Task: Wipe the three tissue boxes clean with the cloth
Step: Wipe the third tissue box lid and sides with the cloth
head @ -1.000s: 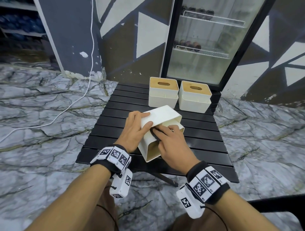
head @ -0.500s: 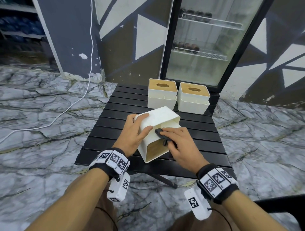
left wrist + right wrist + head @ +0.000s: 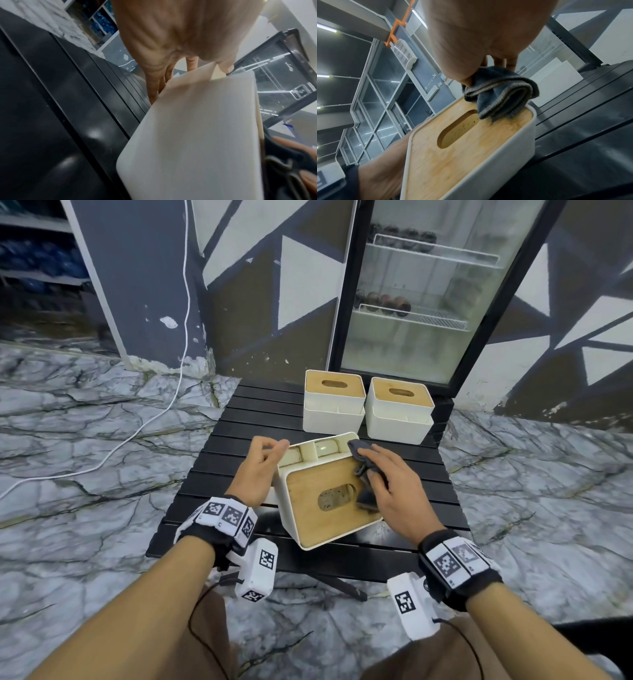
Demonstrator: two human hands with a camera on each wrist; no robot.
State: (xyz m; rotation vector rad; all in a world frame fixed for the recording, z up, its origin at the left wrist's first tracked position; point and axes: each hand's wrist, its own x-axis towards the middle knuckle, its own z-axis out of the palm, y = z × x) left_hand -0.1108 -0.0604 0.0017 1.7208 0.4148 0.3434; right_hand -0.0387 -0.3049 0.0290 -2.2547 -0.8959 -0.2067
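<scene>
This looks like a shop or café interior. A tall glass-door display fridge (image 3: 424, 292) with a black frame fills the upper middle of the head view, with wire shelves carrying rows of dark round items too blurred to name. The wall (image 3: 260, 285) beside it is painted in grey, white and brown triangles. At the upper left, open shelving (image 3: 37, 265) holds blue packages. The floor (image 3: 85, 440) is grey veined marble, and a low black slatted desk (image 3: 239, 440) stands on it.
</scene>
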